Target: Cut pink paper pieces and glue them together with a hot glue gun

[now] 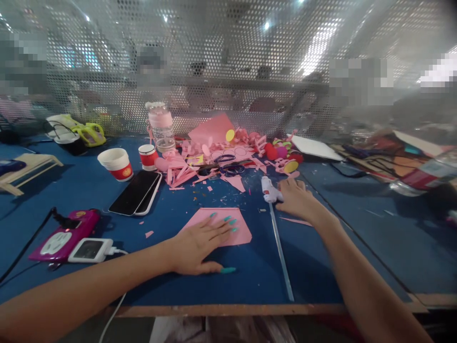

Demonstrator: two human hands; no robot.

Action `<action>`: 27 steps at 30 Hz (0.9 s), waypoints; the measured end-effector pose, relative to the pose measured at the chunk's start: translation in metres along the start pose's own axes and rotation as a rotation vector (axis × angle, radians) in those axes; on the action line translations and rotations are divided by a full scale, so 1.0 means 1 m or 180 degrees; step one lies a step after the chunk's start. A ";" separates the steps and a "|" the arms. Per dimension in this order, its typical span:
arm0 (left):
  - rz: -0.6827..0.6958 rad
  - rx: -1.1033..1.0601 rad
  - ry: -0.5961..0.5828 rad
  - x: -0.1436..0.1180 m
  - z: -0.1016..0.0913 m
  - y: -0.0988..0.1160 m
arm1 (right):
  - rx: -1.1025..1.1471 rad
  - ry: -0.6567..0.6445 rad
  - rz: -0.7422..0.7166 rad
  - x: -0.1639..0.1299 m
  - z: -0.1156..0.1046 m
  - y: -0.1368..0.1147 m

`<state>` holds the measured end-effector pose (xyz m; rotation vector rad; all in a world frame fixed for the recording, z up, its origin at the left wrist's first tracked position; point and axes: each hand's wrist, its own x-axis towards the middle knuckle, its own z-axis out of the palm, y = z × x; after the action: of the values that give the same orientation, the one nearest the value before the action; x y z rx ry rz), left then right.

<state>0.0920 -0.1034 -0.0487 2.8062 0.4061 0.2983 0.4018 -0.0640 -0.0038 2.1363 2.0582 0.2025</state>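
Observation:
My left hand point(200, 243) lies flat with fingers spread on a pink sheet with angled corners point(239, 216), which rests on the blue tabletop. The thumb reaches past the sheet's near edge. To the right, my right hand point(294, 197) is closed around the handle of a small white hot glue gun point(268, 191); its fingertips are partly hidden. A long clear glue stick point(281, 252) sticks out of the back of the gun toward the table's front edge. A thin pink strip point(295, 221) lies beneath my right wrist.
Pink scraps point(178, 174) pile up at the back, with dark scissors point(228, 166) among them. At left are phones point(135, 193), paper cups point(116, 164) and a purple power strip point(71, 236). A clear bottle point(424, 176) lies at right. Perforated metal point(228, 71) stands behind.

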 end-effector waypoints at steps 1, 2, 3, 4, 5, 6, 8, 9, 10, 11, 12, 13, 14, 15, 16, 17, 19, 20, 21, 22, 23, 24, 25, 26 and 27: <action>0.0001 -0.0052 -0.0125 0.001 -0.002 0.002 | 0.0009 0.0050 -0.0046 0.004 0.004 0.001; -0.0024 -0.0088 -0.0207 0.001 -0.003 0.003 | 0.0021 0.0111 -0.0089 0.007 0.007 0.003; -0.0059 -0.0115 -0.0248 0.002 -0.004 0.003 | 0.0048 0.0177 -0.0139 0.010 0.009 0.004; -0.0096 -0.0140 -0.0260 0.002 -0.005 0.003 | 0.0109 0.0229 -0.0199 0.013 0.011 0.005; -0.0124 -0.0163 -0.0249 0.002 -0.004 0.003 | 0.0219 0.0254 -0.0263 0.015 0.011 0.007; -0.0146 -0.0181 -0.0230 0.002 -0.004 0.003 | 0.0385 0.0251 -0.0330 0.016 0.010 0.008; -0.0259 -0.0187 -0.0172 0.002 -0.003 0.003 | 0.0876 0.0293 -0.0397 0.017 0.006 0.012; -0.0346 -0.0177 -0.0146 0.003 -0.002 0.003 | 0.1206 0.0326 -0.0390 0.016 0.002 0.013; -0.0411 -0.0167 -0.0137 0.003 -0.003 0.003 | 0.1613 0.0365 -0.0364 0.014 -0.002 0.013; -0.0440 -0.0163 -0.0146 0.003 -0.004 0.003 | 0.2086 0.0356 -0.0335 0.012 -0.006 0.012; -0.0425 -0.0171 -0.0173 0.004 -0.005 0.003 | 0.2635 0.0239 -0.0344 0.009 -0.010 0.010; -0.0376 -0.0196 -0.0209 0.004 -0.007 0.002 | 0.3211 0.0022 -0.0383 0.006 -0.013 0.007; -0.0310 -0.0236 -0.0255 0.004 -0.009 0.002 | 0.3759 -0.0296 -0.0485 0.003 -0.015 0.003; -0.0263 -0.0281 -0.0293 0.005 -0.011 0.001 | 0.4230 -0.0596 -0.0618 0.000 -0.016 -0.003; -0.0239 -0.0328 -0.0322 0.004 -0.012 0.000 | 0.4587 -0.0850 -0.0762 -0.003 -0.017 -0.009; -0.0211 -0.0378 -0.0343 0.004 -0.013 -0.001 | 0.4844 -0.1006 -0.0886 -0.007 -0.018 -0.016; -0.0070 -0.0496 -0.0359 0.003 -0.014 -0.003 | 0.5042 -0.1100 -0.0982 -0.012 -0.019 -0.031; 0.0039 -0.0557 -0.0359 0.003 -0.014 -0.003 | 0.5037 -0.1069 -0.0948 -0.015 -0.019 -0.038; 0.0142 -0.0615 -0.0352 0.003 -0.013 -0.003 | 0.4955 -0.1091 -0.0904 -0.017 -0.019 -0.045; 0.0218 -0.0669 -0.0346 0.003 -0.013 -0.004 | 0.4857 -0.1102 -0.0854 -0.019 -0.018 -0.052; 0.0246 -0.0712 -0.0342 0.003 -0.012 -0.004 | 0.4756 -0.1120 -0.0837 -0.020 -0.017 -0.058; 0.0237 -0.0747 -0.0346 0.003 -0.012 -0.004 | 0.4668 -0.1160 -0.0862 -0.020 -0.016 -0.063; 0.0204 -0.0777 -0.0351 0.003 -0.012 -0.005 | 0.4606 -0.1179 -0.0918 -0.021 -0.014 -0.068; 0.0162 -0.0815 -0.0354 0.003 -0.012 -0.005 | 0.4562 -0.1178 -0.0989 -0.020 -0.012 -0.072; 0.0123 -0.0869 -0.0352 0.003 -0.012 -0.005 | 0.4516 -0.1175 -0.1065 -0.020 -0.009 -0.075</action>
<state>0.0906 -0.0948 -0.0387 2.5504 0.2643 0.1895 0.3260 -0.0810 -0.0106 1.8588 2.4689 -2.0284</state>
